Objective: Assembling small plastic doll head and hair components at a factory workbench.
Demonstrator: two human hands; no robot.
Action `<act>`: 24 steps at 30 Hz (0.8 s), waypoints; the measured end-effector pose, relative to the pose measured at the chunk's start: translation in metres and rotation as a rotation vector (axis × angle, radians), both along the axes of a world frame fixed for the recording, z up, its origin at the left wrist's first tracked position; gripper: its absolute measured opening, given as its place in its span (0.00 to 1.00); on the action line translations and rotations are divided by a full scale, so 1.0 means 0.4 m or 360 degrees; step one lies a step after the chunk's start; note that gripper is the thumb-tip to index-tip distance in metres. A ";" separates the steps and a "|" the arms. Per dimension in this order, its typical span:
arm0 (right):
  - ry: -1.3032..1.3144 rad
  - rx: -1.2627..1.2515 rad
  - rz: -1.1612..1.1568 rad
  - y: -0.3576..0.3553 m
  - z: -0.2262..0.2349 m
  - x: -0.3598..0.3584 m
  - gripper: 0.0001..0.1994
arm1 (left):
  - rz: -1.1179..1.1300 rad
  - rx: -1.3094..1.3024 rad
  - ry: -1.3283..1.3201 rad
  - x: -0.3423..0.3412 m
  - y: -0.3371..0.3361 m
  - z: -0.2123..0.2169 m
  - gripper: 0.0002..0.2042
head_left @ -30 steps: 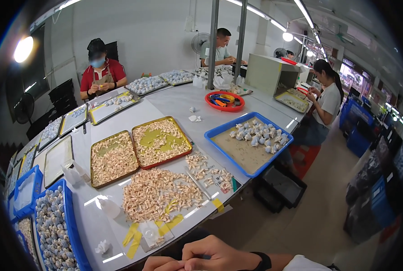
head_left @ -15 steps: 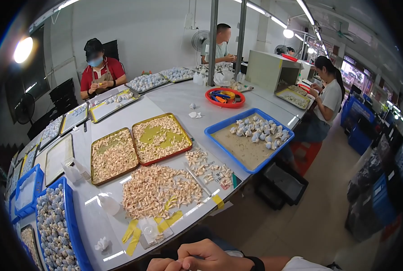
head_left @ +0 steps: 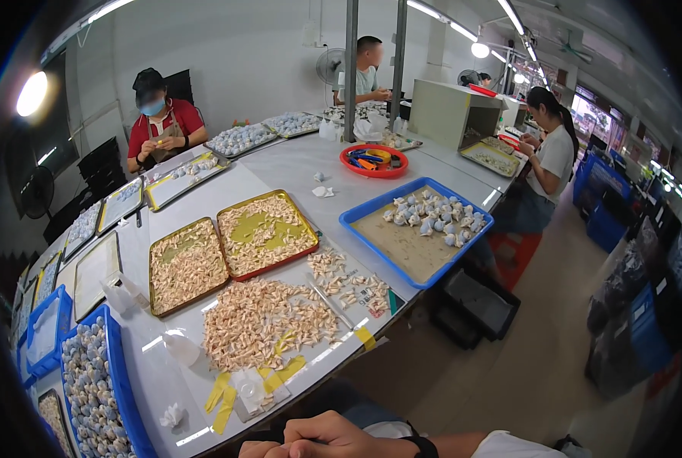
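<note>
Head view: across the counter [head_left: 280, 172], two shallow yellow trays [head_left: 257, 232] are set beyond a loose heap of small pale pieces [head_left: 268, 324] near the close edge. Nearer still, the right hand [head_left: 322, 433] and left hand [head_left: 258, 449] are held together, fingers curled; whether anything is gripped cannot be told. Each piece is judged light, stiff, easily scattered, best pinched singly at mid-length.

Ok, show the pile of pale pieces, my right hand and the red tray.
Pile of pale pieces [head_left: 261, 324], head view, its middle.
Right hand [head_left: 335, 435], head view, thumb side.
Red tray [head_left: 373, 173], head view, front wall.
</note>
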State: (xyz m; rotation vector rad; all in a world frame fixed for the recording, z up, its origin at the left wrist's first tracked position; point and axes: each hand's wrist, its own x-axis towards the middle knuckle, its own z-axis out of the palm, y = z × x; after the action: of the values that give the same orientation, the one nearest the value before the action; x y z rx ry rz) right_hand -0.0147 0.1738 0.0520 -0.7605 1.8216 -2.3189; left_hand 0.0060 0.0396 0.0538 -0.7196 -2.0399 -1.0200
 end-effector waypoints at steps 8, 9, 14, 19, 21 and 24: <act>0.0057 0.0045 -0.0040 0.000 0.001 0.001 0.15 | 0.0015 -0.0003 -0.0003 0.004 0.002 0.000 0.07; 0.0066 0.0063 -0.0055 0.001 0.003 0.002 0.15 | 0.0003 0.0011 -0.0014 0.004 0.003 -0.002 0.07; 0.0127 0.0064 -0.0105 0.006 0.007 0.001 0.15 | -0.0075 0.0076 -0.0054 0.002 0.009 -0.005 0.08; 0.0018 -0.0019 -0.0140 0.006 0.003 -0.004 0.16 | -0.0098 0.0139 -0.0247 0.004 0.010 -0.013 0.08; 0.0057 0.0007 -0.0138 0.008 -0.004 -0.004 0.16 | -0.0183 0.0115 -0.0199 0.001 0.006 -0.010 0.08; 0.0068 0.0050 -0.0114 0.012 -0.012 -0.008 0.16 | -0.0192 0.0156 -0.0186 -0.002 0.003 -0.018 0.08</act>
State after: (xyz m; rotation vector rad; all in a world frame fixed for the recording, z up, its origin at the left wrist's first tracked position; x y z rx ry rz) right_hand -0.0179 0.1784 0.0472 -0.7588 1.9293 -2.3283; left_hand 0.0052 0.0409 0.0466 -0.7550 -2.0490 -1.2483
